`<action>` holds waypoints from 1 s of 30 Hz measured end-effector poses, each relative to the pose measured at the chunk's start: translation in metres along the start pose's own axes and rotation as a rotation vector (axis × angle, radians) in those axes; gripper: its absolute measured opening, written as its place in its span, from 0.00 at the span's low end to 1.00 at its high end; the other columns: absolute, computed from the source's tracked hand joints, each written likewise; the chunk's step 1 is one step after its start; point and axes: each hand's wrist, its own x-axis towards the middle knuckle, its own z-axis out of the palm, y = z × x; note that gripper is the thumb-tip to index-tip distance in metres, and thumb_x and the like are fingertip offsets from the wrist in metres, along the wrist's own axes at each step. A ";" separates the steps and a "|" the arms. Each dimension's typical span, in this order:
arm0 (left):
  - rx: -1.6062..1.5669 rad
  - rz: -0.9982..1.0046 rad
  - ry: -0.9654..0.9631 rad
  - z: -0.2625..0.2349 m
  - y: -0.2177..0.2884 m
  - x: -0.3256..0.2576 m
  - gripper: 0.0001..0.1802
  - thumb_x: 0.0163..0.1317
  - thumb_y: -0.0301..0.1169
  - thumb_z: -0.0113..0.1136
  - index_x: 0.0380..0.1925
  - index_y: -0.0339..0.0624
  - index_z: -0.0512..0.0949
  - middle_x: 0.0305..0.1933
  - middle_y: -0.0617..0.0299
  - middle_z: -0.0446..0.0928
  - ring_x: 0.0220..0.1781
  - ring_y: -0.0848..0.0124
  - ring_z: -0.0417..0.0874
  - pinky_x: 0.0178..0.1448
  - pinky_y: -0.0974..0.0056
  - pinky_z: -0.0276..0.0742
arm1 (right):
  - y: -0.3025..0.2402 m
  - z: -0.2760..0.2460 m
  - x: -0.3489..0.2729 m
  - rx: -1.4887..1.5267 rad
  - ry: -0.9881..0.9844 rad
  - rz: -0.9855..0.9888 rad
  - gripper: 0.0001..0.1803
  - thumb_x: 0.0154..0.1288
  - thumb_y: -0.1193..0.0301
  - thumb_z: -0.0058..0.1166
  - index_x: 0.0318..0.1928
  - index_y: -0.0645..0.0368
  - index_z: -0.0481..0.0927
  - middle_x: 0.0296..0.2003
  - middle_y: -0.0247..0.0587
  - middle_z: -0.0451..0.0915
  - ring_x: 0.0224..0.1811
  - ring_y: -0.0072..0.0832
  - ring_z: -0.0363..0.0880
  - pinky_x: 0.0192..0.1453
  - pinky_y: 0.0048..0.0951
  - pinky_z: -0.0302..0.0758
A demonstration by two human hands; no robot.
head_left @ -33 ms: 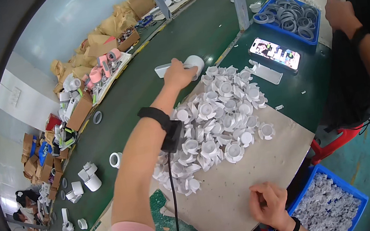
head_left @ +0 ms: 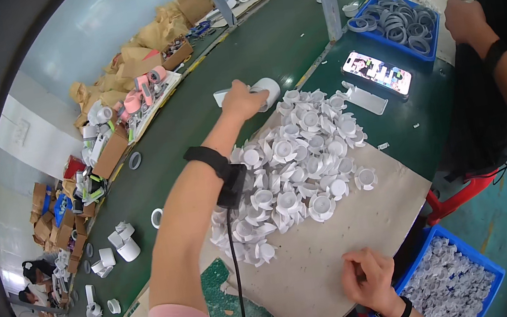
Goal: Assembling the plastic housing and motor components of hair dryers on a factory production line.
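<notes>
Head view: the left hand (head_left: 243, 99) is extended forward over the green counter (head_left: 198, 140), its grip clamped on a white cylindrical part (head_left: 266, 91) that sits just beyond the far edge of the heap of white plastic pieces (head_left: 297, 165). A black wrist strap (head_left: 219, 167) with a cable hanging from it circles the left forearm, nearer the person than the heap. The heap rests on a sheet of brown cardboard (head_left: 344, 237). The right hand (head_left: 368, 278) lies on the cardboard at the near side of the heap, fingers curled together; whether it holds anything cannot be told. A lit phone (head_left: 377, 72) lies to the right of the heap. A blue bin of grey rings (head_left: 396, 22) stands beyond the phone. Another person's hand (head_left: 462, 19) is at the bin's right edge.
</notes>
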 end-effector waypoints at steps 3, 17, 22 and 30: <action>-0.123 -0.149 -0.069 -0.034 -0.008 -0.005 0.32 0.50 0.45 0.66 0.44 0.27 0.70 0.40 0.46 0.77 0.35 0.63 0.82 0.38 0.64 0.80 | -0.003 0.000 -0.001 0.023 -0.002 0.022 0.09 0.47 0.85 0.55 0.30 0.61 0.75 0.15 0.36 0.69 0.12 0.28 0.68 0.16 0.25 0.64; -0.417 -0.060 -0.367 -0.197 -0.037 -0.265 0.18 0.61 0.45 0.57 0.43 0.43 0.73 0.27 0.63 0.77 0.26 0.75 0.80 0.29 0.72 0.75 | -0.008 0.010 -0.005 -0.069 0.098 -0.025 0.03 0.55 0.83 0.53 0.30 0.64 0.75 0.16 0.36 0.70 0.13 0.18 0.64 0.18 0.21 0.60; -0.122 0.160 -0.268 -0.172 -0.042 -0.349 0.20 0.55 0.45 0.56 0.35 0.38 0.76 0.29 0.46 0.79 0.31 0.50 0.82 0.37 0.56 0.76 | -0.072 0.013 -0.012 0.036 -0.232 0.169 0.22 0.51 0.73 0.63 0.47 0.59 0.73 0.34 0.43 0.79 0.33 0.34 0.79 0.33 0.30 0.74; -0.444 0.348 -0.228 -0.100 -0.066 -0.415 0.29 0.49 0.43 0.68 0.46 0.37 0.71 0.41 0.50 0.74 0.42 0.55 0.77 0.45 0.59 0.73 | -0.124 0.068 -0.049 0.019 -0.544 -0.111 0.38 0.46 0.64 0.70 0.58 0.60 0.67 0.46 0.48 0.76 0.44 0.43 0.75 0.45 0.36 0.74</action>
